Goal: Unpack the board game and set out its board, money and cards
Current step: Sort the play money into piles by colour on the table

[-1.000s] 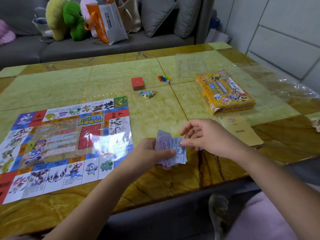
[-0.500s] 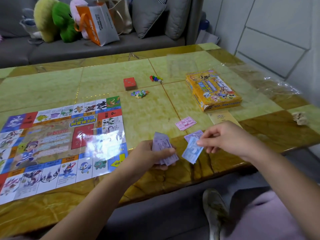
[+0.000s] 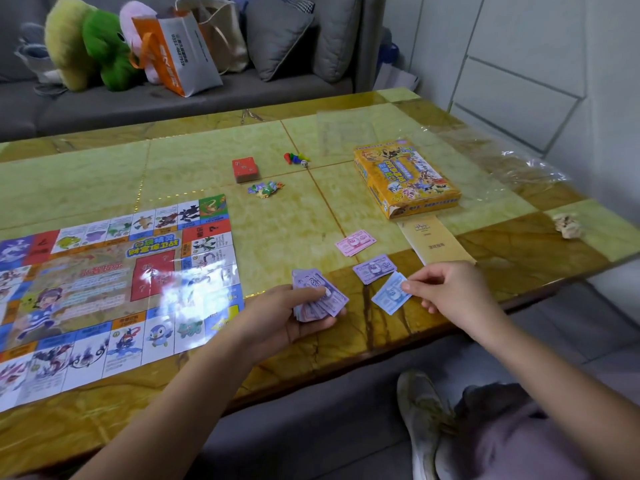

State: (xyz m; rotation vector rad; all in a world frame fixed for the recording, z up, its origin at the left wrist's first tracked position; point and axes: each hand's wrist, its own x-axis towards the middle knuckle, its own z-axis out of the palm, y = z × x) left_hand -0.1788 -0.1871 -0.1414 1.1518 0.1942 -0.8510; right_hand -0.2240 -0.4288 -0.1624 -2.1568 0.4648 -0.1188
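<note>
Fingers of the left hand [image 3: 277, 320] clasp a purple money stack [image 3: 317, 296] while the right hand [image 3: 446, 289] pinches a blue note [image 3: 389, 293].

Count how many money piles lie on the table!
2: a pink pile left of the yellow booklet, a purple pile by the right hand. Both that and the left hand hold more notes.

Plush toys [image 3: 90, 46] and an orange paper bag [image 3: 180, 53] sit on the grey sofa [image 3: 104, 110]

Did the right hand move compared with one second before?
Yes. The right hand moved rightward, from the stack of notes in the left hand toward the yellow leaflet, now pinching a blue note.
</note>
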